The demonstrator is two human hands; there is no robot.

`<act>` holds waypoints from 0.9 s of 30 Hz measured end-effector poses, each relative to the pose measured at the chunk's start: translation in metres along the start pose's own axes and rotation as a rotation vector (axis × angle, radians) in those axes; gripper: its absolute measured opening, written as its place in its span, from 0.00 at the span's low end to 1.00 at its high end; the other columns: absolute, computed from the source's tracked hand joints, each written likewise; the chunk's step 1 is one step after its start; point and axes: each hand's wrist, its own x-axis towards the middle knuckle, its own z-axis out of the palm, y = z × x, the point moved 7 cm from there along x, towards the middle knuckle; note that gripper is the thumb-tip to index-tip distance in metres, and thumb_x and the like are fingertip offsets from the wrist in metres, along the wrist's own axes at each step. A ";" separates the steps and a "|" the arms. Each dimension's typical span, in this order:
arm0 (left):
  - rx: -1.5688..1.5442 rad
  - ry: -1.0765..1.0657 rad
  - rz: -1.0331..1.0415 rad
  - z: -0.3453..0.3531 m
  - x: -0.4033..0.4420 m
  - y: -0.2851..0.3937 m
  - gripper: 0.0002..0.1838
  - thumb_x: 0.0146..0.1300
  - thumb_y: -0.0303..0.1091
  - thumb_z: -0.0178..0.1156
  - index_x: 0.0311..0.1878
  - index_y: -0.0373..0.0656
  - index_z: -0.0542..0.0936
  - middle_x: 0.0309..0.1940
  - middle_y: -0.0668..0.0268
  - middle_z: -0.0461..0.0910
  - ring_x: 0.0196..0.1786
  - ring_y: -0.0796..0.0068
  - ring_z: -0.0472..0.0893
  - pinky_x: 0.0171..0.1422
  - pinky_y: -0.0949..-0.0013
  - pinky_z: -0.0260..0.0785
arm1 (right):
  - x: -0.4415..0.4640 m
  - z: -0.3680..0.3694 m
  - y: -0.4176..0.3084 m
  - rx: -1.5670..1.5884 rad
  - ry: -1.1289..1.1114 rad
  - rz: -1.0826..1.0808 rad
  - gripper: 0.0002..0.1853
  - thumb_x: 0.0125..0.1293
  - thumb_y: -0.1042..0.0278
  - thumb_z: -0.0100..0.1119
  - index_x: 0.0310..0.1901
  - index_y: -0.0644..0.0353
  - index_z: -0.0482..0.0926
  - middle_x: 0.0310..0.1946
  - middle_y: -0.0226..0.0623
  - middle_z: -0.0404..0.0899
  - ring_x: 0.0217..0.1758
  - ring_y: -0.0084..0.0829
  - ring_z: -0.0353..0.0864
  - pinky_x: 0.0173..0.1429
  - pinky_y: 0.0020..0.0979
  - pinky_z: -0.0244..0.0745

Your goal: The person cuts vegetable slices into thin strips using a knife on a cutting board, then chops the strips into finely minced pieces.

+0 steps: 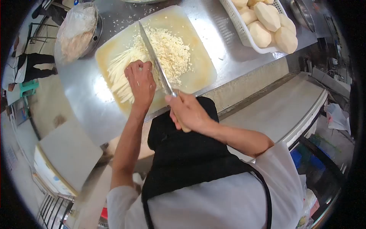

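Observation:
My right hand (192,112) is closed round the light-coloured handle of a kitchen knife (154,57), whose long blade points away from me across the cutting board (204,63). With its fingers curled, my left hand (141,80) presses down on a bundle of thin white vegetable strips (121,72), just left of the blade. Finely chopped white pieces (173,53) lie heaped on the blade's right side. The blade's lower edge is hidden among the pieces.
A white plastic basket (239,26) of large peeled pale root vegetables (268,17) stands at the back right beside a metal bowl (303,15). At the left is a bowl with a plastic bag (78,26). Everything rests on a metal table (82,95). Another person stands far left.

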 end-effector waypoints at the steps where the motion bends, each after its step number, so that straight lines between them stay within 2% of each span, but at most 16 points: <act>1: 0.015 -0.015 0.000 0.000 -0.001 -0.001 0.11 0.64 0.24 0.58 0.48 0.43 0.82 0.45 0.57 0.73 0.54 0.52 0.72 0.61 0.47 0.59 | 0.002 0.007 0.016 0.028 -0.019 -0.024 0.24 0.84 0.49 0.48 0.53 0.69 0.72 0.21 0.34 0.74 0.16 0.24 0.75 0.20 0.30 0.69; 2: 0.029 -0.028 0.001 0.002 -0.001 -0.001 0.11 0.64 0.24 0.57 0.48 0.43 0.82 0.45 0.57 0.73 0.54 0.52 0.72 0.61 0.47 0.59 | 0.006 0.011 0.027 0.055 -0.037 -0.050 0.26 0.84 0.49 0.48 0.58 0.72 0.73 0.20 0.33 0.74 0.16 0.24 0.75 0.19 0.30 0.68; 5: -0.018 0.000 0.019 -0.003 0.000 0.003 0.11 0.64 0.24 0.57 0.48 0.42 0.82 0.45 0.56 0.73 0.54 0.51 0.72 0.61 0.47 0.60 | 0.047 -0.003 0.021 0.008 -0.018 -0.094 0.22 0.84 0.48 0.49 0.50 0.65 0.75 0.22 0.33 0.75 0.17 0.25 0.75 0.22 0.29 0.71; 6: -0.004 0.000 0.021 -0.003 -0.002 0.001 0.11 0.64 0.24 0.57 0.48 0.42 0.82 0.46 0.56 0.73 0.54 0.51 0.72 0.62 0.48 0.60 | 0.042 -0.005 0.014 -0.001 -0.031 0.011 0.22 0.84 0.49 0.49 0.57 0.65 0.74 0.23 0.33 0.76 0.17 0.25 0.75 0.23 0.29 0.72; 9: 0.002 -0.010 0.028 0.001 0.000 0.000 0.12 0.63 0.24 0.58 0.49 0.42 0.82 0.46 0.56 0.73 0.54 0.51 0.71 0.62 0.48 0.60 | -0.012 0.013 0.003 0.060 -0.052 -0.005 0.23 0.84 0.49 0.49 0.59 0.64 0.74 0.23 0.34 0.76 0.19 0.25 0.76 0.24 0.29 0.73; 10: -0.007 -0.021 0.025 0.000 -0.001 0.001 0.12 0.63 0.24 0.58 0.49 0.42 0.82 0.45 0.56 0.73 0.54 0.51 0.71 0.63 0.48 0.60 | -0.004 0.021 0.032 0.146 -0.072 -0.037 0.24 0.84 0.47 0.48 0.59 0.64 0.74 0.23 0.33 0.76 0.19 0.24 0.77 0.25 0.29 0.73; 13: -0.022 -0.016 0.027 -0.005 0.003 0.004 0.11 0.65 0.25 0.59 0.50 0.42 0.82 0.47 0.55 0.75 0.55 0.50 0.72 0.63 0.47 0.61 | 0.038 0.010 0.041 0.023 -0.016 -0.092 0.24 0.85 0.47 0.48 0.59 0.64 0.74 0.23 0.32 0.75 0.20 0.24 0.76 0.25 0.30 0.73; 17: -0.179 0.032 -0.019 -0.013 0.002 -0.004 0.10 0.70 0.26 0.58 0.53 0.42 0.83 0.50 0.53 0.78 0.58 0.48 0.74 0.65 0.47 0.64 | 0.038 -0.007 0.003 0.086 -0.010 -0.041 0.23 0.84 0.46 0.49 0.49 0.63 0.74 0.22 0.32 0.74 0.17 0.24 0.73 0.23 0.30 0.70; 18: -0.095 0.114 -0.011 -0.022 0.006 -0.010 0.11 0.74 0.29 0.58 0.55 0.42 0.83 0.52 0.52 0.80 0.58 0.47 0.76 0.65 0.48 0.66 | 0.036 -0.013 -0.003 0.047 -0.006 -0.033 0.22 0.84 0.45 0.50 0.44 0.61 0.73 0.22 0.32 0.74 0.17 0.24 0.72 0.23 0.29 0.69; 21: 0.023 0.169 0.008 -0.038 0.041 -0.051 0.12 0.76 0.34 0.58 0.56 0.45 0.86 0.50 0.54 0.81 0.56 0.49 0.77 0.66 0.47 0.67 | 0.049 -0.025 0.005 -0.036 -0.017 -0.020 0.24 0.83 0.44 0.51 0.41 0.61 0.72 0.22 0.32 0.74 0.17 0.23 0.72 0.23 0.29 0.69; 24: -0.144 -0.054 -0.090 0.000 0.044 -0.109 0.15 0.79 0.42 0.56 0.57 0.49 0.88 0.50 0.59 0.81 0.57 0.52 0.77 0.63 0.48 0.68 | 0.041 -0.033 -0.019 -0.104 0.005 0.011 0.27 0.82 0.42 0.51 0.39 0.63 0.75 0.20 0.32 0.73 0.15 0.24 0.71 0.19 0.31 0.65; 27: -0.090 -0.161 -0.101 0.002 0.041 -0.100 0.18 0.81 0.46 0.53 0.58 0.51 0.89 0.51 0.63 0.81 0.57 0.56 0.78 0.61 0.49 0.69 | 0.035 -0.051 -0.036 -0.275 0.020 -0.002 0.29 0.81 0.40 0.52 0.35 0.63 0.77 0.18 0.32 0.73 0.14 0.25 0.72 0.18 0.33 0.66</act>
